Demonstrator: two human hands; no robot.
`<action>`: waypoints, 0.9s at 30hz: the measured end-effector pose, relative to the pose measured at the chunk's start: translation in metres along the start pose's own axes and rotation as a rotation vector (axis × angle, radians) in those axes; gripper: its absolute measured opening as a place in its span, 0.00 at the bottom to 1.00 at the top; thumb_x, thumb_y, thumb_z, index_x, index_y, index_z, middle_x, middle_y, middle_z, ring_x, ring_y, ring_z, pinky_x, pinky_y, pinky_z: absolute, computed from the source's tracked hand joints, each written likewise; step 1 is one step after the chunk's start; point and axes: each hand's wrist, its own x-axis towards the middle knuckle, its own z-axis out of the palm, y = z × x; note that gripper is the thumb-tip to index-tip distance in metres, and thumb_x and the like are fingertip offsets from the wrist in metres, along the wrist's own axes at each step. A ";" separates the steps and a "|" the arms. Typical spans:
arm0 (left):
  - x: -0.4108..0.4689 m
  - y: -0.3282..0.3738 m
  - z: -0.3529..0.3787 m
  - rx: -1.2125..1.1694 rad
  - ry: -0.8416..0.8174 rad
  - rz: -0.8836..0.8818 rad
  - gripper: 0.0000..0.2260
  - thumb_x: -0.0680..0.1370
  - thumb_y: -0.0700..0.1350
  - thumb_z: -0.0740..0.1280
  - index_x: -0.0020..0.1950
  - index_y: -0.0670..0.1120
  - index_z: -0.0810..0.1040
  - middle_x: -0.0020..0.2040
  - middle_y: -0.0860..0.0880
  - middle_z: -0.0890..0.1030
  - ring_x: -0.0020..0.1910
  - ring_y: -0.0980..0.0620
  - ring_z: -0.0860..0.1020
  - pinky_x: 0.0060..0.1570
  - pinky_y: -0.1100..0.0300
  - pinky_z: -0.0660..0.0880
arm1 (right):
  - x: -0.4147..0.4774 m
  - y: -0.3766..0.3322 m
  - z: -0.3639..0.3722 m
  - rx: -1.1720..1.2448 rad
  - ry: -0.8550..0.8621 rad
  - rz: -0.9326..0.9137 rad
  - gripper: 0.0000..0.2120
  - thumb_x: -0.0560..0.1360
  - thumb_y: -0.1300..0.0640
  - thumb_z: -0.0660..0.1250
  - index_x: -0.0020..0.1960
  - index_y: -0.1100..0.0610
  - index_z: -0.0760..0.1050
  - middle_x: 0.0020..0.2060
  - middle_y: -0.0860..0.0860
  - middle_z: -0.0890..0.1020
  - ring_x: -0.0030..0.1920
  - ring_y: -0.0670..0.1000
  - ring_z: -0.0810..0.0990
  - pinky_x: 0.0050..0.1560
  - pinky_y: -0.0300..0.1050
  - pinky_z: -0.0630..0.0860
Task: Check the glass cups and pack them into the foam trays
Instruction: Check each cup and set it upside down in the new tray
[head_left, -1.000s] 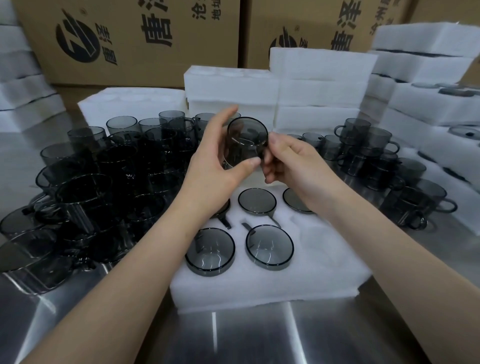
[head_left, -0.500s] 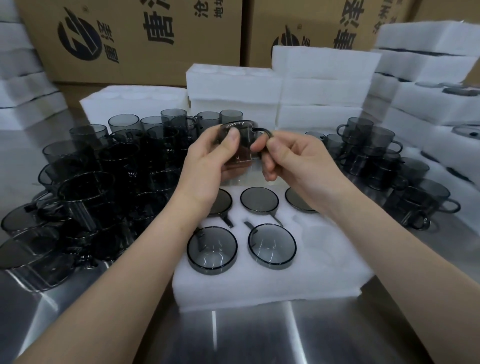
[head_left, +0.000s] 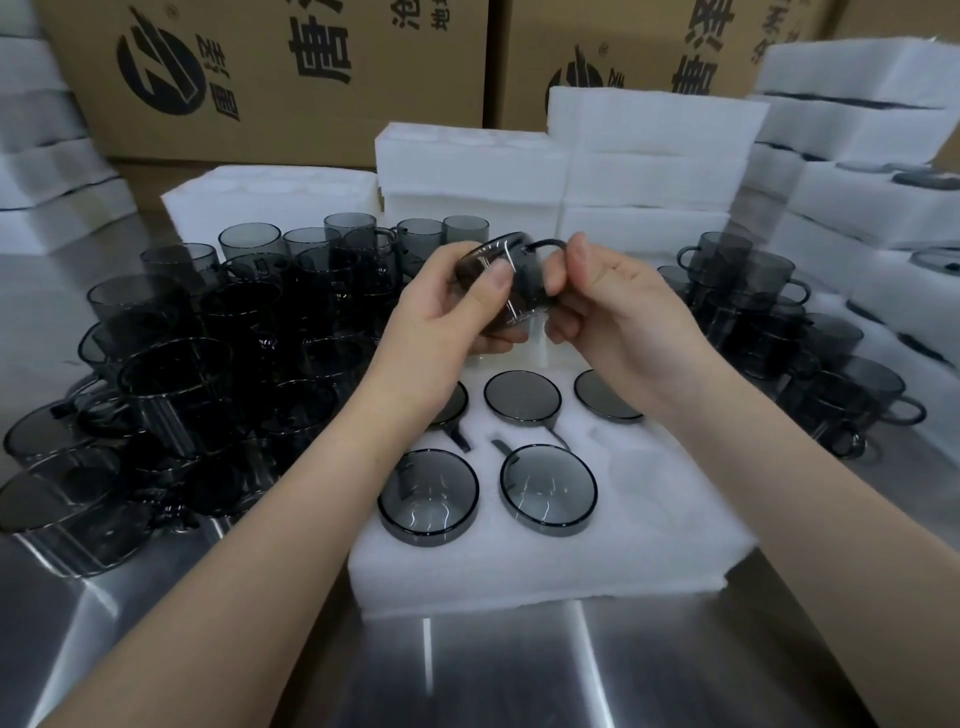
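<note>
A smoky grey glass cup is held in the air above the white foam tray. My left hand grips its body, thumb across the side. My right hand pinches the cup's handle at the top right. The cup is tilted, its rim towards the upper left. Several grey cups sit upside down in the tray's pockets, among them one at the front left and one beside it. The pocket at the front right holds nothing.
A crowd of loose grey cups stands on the steel table at the left, and a smaller group at the right. White foam trays are stacked behind and at the right. Cardboard boxes line the back.
The cup has turned in my hands: its open rim faced me a second ago, now its side and handle face up. Both hands stayed above the tray's far edge.
</note>
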 end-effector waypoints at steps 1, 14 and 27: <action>0.000 -0.002 0.000 0.052 0.007 0.029 0.16 0.76 0.53 0.68 0.61 0.47 0.73 0.53 0.45 0.80 0.47 0.48 0.83 0.49 0.53 0.80 | 0.000 -0.001 -0.001 0.025 -0.002 0.043 0.17 0.75 0.48 0.60 0.31 0.53 0.75 0.35 0.54 0.68 0.33 0.49 0.64 0.37 0.40 0.64; 0.000 -0.005 -0.003 0.233 -0.030 0.147 0.25 0.72 0.47 0.69 0.68 0.50 0.69 0.60 0.52 0.78 0.59 0.54 0.77 0.60 0.54 0.75 | 0.004 0.006 -0.003 0.088 0.210 0.152 0.18 0.80 0.48 0.60 0.37 0.57 0.74 0.27 0.50 0.72 0.26 0.48 0.70 0.32 0.41 0.70; -0.004 0.003 -0.001 0.364 0.006 0.238 0.16 0.75 0.47 0.66 0.63 0.52 0.75 0.61 0.50 0.75 0.61 0.53 0.74 0.64 0.54 0.71 | -0.001 0.007 0.006 0.005 -0.001 0.220 0.20 0.84 0.48 0.54 0.67 0.61 0.71 0.58 0.64 0.80 0.52 0.63 0.83 0.48 0.55 0.82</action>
